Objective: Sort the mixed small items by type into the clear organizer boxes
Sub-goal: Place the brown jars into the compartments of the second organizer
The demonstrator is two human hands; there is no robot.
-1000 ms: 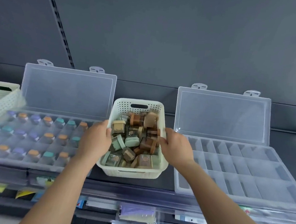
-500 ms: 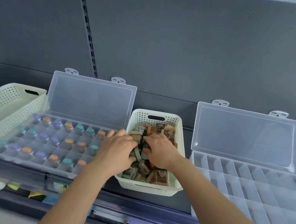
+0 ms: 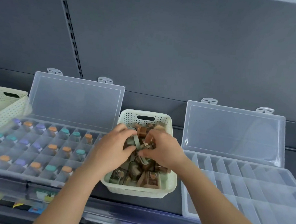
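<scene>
We find the mixed brown and pale-green small items [image 3: 154, 178] in the cream perforated plastic basket [image 3: 138, 190], where the left-hand grip [image 3: 112, 153] and right-hand grip [image 3: 162, 153] each clench some. Left of the basket, a clear hinged organizer box [image 3: 74, 103] holds colour-capped vials [image 3: 52, 147]. Right of it, across a narrow gap, a second clear organizer box [image 3: 243, 188] stands open. All rest on a dark grey shelf [image 3: 137, 203] against a grey wall [image 3: 166, 43].
</scene>
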